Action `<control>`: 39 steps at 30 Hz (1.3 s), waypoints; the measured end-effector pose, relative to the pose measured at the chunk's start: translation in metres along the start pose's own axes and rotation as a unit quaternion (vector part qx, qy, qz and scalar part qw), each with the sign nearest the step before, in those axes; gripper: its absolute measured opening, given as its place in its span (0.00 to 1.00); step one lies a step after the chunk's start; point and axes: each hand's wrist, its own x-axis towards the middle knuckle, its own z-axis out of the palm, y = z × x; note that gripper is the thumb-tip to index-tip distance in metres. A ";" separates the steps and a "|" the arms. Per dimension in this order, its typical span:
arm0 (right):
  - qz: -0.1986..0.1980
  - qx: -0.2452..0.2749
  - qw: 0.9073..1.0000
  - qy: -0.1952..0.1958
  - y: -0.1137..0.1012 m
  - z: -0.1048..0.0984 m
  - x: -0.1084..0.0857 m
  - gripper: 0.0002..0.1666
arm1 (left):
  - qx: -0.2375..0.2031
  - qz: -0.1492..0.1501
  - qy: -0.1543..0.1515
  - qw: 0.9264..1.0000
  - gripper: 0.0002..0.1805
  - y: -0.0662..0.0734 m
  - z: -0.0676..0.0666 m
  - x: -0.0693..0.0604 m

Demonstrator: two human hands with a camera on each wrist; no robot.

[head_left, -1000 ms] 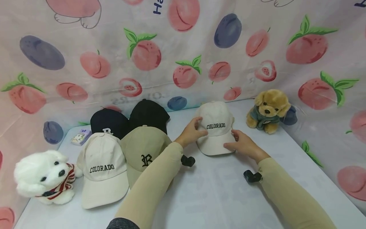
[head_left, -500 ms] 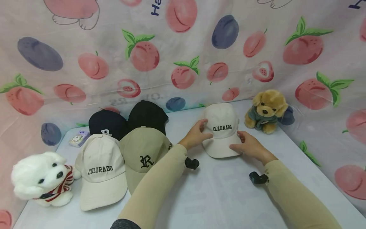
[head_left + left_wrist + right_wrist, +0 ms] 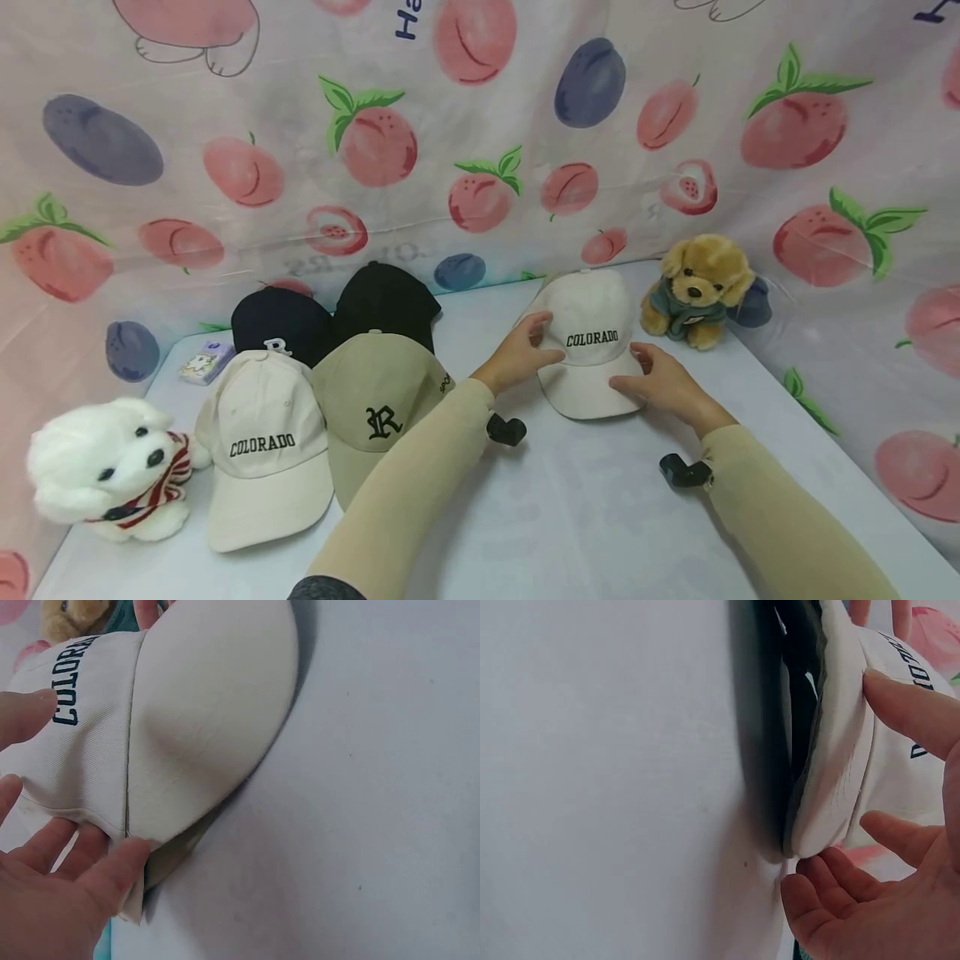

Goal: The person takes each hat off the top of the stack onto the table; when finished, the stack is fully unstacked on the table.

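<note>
A white baseball cap (image 3: pixel 592 310) lettered COLORADO rests on the white table (image 3: pixel 570 508), its brim towards me. My left hand (image 3: pixel 519 357) holds it by the side, thumb towards the front lettering; in the left wrist view the fingers (image 3: pixel 112 874) lie along the lower edge where crown meets brim. From the other side my right hand (image 3: pixel 667 383) holds the brim, its thumb (image 3: pixel 907 709) on top and fingers at the edge. The brim's underside (image 3: pixel 804 742) shows dark in the right wrist view. The cap's back is hidden.
At left stand another white COLORADO cap (image 3: pixel 262 417), an olive cap (image 3: pixel 378 375), a navy cap (image 3: pixel 277 321) and a black cap (image 3: pixel 386 300). Nearby are a white plush dog (image 3: pixel 97 458) and a small purple pack (image 3: pixel 206 363). A brown plush dog (image 3: pixel 697 292) sits right of the held cap.
Both hands have shifted the white cap slightly to the right and towards me, nearer the brown plush dog. The other caps have kept their places; the head view has shifted a little.
</note>
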 end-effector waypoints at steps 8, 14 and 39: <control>-0.027 0.019 0.999 0.014 -0.001 0.001 -0.006 0.57 | 0.016 0.025 -0.010 1.000 0.37 0.011 -0.002 -0.005; -0.032 0.017 0.999 0.012 -0.004 0.000 -0.010 0.58 | 0.039 0.032 -0.018 0.999 0.36 0.017 -0.007 -0.010; -0.106 0.037 0.994 -0.004 -0.034 0.015 -0.015 0.53 | 0.113 0.061 0.017 0.992 0.36 0.030 -0.047 -0.039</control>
